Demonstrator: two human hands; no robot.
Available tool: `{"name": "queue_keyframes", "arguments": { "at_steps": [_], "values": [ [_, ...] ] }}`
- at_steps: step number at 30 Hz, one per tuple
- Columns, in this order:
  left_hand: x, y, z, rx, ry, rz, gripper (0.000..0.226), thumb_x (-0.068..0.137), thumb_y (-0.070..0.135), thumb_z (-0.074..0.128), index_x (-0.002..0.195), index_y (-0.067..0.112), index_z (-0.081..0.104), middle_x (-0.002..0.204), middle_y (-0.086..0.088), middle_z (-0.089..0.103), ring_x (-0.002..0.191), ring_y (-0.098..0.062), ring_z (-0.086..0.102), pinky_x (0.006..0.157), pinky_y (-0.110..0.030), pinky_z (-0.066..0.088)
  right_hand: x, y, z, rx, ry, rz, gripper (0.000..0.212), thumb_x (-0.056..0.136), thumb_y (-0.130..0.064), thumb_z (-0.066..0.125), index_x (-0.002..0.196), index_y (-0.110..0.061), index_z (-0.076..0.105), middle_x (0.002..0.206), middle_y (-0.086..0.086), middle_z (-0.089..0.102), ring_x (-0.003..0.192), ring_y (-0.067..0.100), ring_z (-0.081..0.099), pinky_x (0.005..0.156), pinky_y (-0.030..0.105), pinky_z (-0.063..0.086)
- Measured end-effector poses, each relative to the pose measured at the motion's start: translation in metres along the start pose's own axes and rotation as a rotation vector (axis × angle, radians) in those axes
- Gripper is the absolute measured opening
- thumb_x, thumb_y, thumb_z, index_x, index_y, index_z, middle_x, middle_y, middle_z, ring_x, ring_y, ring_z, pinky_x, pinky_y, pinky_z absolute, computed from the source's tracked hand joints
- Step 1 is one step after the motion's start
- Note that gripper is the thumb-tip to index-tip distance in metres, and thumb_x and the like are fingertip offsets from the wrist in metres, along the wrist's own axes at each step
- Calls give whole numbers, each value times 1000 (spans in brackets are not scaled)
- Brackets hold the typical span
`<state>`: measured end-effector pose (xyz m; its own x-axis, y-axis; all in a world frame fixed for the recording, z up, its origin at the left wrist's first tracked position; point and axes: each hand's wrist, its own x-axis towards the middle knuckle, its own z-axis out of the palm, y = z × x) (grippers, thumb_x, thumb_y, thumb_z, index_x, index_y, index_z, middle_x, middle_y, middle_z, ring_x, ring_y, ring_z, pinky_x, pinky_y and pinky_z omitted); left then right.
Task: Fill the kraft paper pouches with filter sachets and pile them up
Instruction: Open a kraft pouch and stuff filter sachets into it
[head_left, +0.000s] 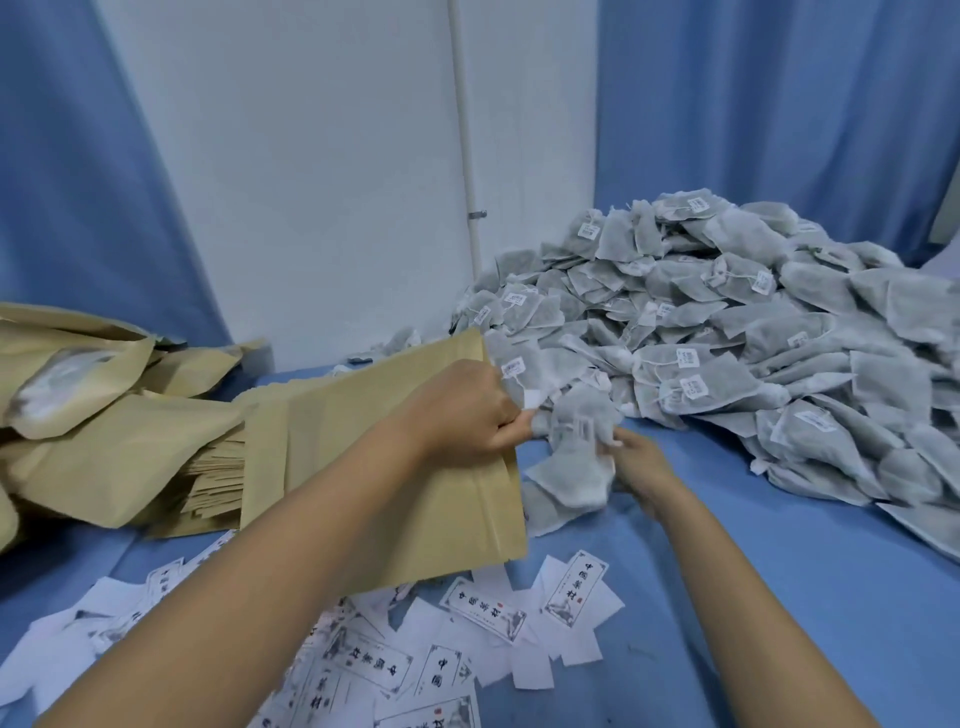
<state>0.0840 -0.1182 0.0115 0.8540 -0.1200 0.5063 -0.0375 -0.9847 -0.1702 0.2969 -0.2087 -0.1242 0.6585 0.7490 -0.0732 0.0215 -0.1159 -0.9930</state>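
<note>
Several sachets (571, 467) apparently pinched in right hand (641, 465) fingers (609, 446), beside pouch (353, 415).

The left hand (467, 410) grips a pouch (405, 499) at its mouth. The blurred right hand (641, 460) holds sachets (571, 467) beside it. Behind lies a sachet heap (753, 338); left, filled pouches (104, 415); labels (483, 613) litter the cloth (779, 597).

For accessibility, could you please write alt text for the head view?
A left hand holds a paper pouch by its mouth while the right hand holds sachets beside it, near a big heap on a blue table. Filled pouches lie left, printed labels in front.
</note>
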Motion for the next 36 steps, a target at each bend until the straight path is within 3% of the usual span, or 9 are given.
{"name": "queue_keyframes", "arguments": {
  "at_steps": [4, 7, 10, 14, 21, 23, 26, 30, 36],
  "values": [
    [-16, 2, -6, 16, -18, -21, 55, 88, 29, 29, 43, 0, 43, 40, -18, 44, 41, -32, 41, 47, -38, 41, -19, 3, 5, -44, 99, -27, 19, 84, 7, 48, 80, 1, 66, 66, 4, 52, 53, 8, 49, 45, 15, 36],
    [-23, 2, -6, 22, -30, -33, 56, 88, 31, 26, 45, 0, 43, 41, -19, 45, 44, -34, 44, 50, -40, 42, -21, -7, 15, -224, 122, -124, 11, 83, -13, 53, 77, -9, 62, 90, 9, 57, 95, 21, 51, 77, 31, 39],
    [-27, 3, -7, 26, -40, -33, 55, 87, 32, 24, 45, 1, 42, 42, -19, 44, 45, -35, 44, 51, -41, 43, -30, -5, 26, -571, 5, -210, 50, 77, -44, 67, 123, -28, 57, 141, -2, 42, 142, 24, 18, 113, 45, 16],
    [-28, 5, -6, 16, -37, -51, 57, 87, 34, 23, 46, 0, 44, 43, -19, 46, 45, -35, 43, 53, -41, 42, -37, 13, 38, -1053, -186, -245, 96, 58, -62, 76, 142, -37, 37, 150, -14, 35, 148, 25, -14, 112, 59, -13],
    [-29, 6, -1, 4, -15, -39, 51, 87, 29, 28, 44, 3, 38, 40, -17, 41, 42, -27, 31, 49, -40, 42, -40, 18, 58, -1427, -15, -518, 45, 88, -44, 57, 123, -15, 52, 117, 8, 63, 117, 28, 47, 98, 38, 27],
    [-32, 4, 2, 15, -5, -48, 51, 87, 28, 29, 44, 2, 38, 39, -16, 41, 42, -28, 34, 49, -39, 41, -43, 15, 57, -1167, 65, -520, 37, 92, -38, 55, 122, -16, 55, 111, 9, 65, 109, 28, 52, 92, 37, 31],
    [-41, -1, 5, 27, 64, -35, 49, 87, 21, 37, 41, 3, 42, 37, -11, 41, 39, -28, 35, 52, -29, 37, -55, -4, 54, -284, 207, -351, 17, 95, -24, 57, 108, -13, 62, 97, 7, 66, 95, 25, 57, 74, 30, 40],
    [-47, -5, 12, -49, 175, -73, 48, 89, 16, 38, 44, 2, 46, 42, -10, 43, 43, -27, 28, 62, -32, 38, -72, -47, 59, 770, -60, -143, 28, 100, -24, 47, 117, -5, 58, 105, 11, 68, 92, 22, 68, 71, 30, 56],
    [-52, 2, 24, -217, 342, -205, 49, 90, 16, 40, 43, 2, 44, 41, -8, 42, 54, -21, 29, 68, -25, 34, -91, -80, 85, 939, -245, -62, 43, 101, -26, 42, 131, 5, 51, 126, 25, 59, 117, 36, 58, 100, 43, 47]
  ]
}}
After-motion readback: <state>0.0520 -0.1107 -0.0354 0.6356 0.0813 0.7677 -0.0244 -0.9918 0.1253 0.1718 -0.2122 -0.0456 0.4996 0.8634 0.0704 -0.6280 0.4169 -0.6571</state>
